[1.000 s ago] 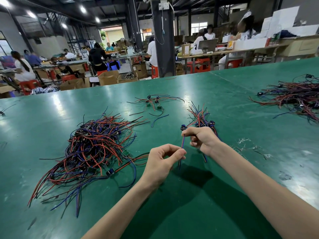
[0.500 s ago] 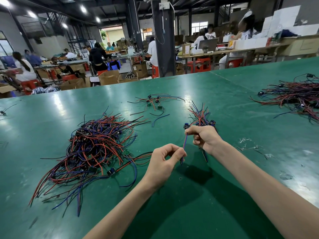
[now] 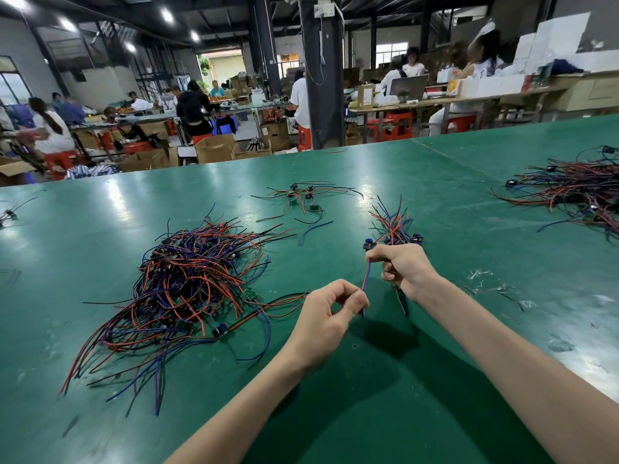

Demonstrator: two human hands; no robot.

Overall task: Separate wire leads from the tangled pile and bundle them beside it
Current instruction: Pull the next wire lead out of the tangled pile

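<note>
From the head camera we see the left hand [image 3: 330, 316] with thumb and forefinger pinched on the lower end of a thin red-and-blue wire lead [image 3: 365, 276], the other fingers curled in. The right hand [image 3: 407, 267] is clenched round that lead's upper end together with a small bundle of red, blue and black leads with dark plastic connectors [image 3: 392, 226], which fans out above the fist. The big tangled pile of red, blue and black wires [image 3: 187, 279] lies to the left on the glossy green tabletop [image 3: 435, 380], apart from the bundle. Wire tails hang below the right fist — how many, we cannot quite tell. The risk, as we judge it, is that the pinch sits on a thin, slick tip, so a straightening tug could slip it free, or loosen the right fist and let the bundle splay — stray ends might then snag back into the pile.
</note>
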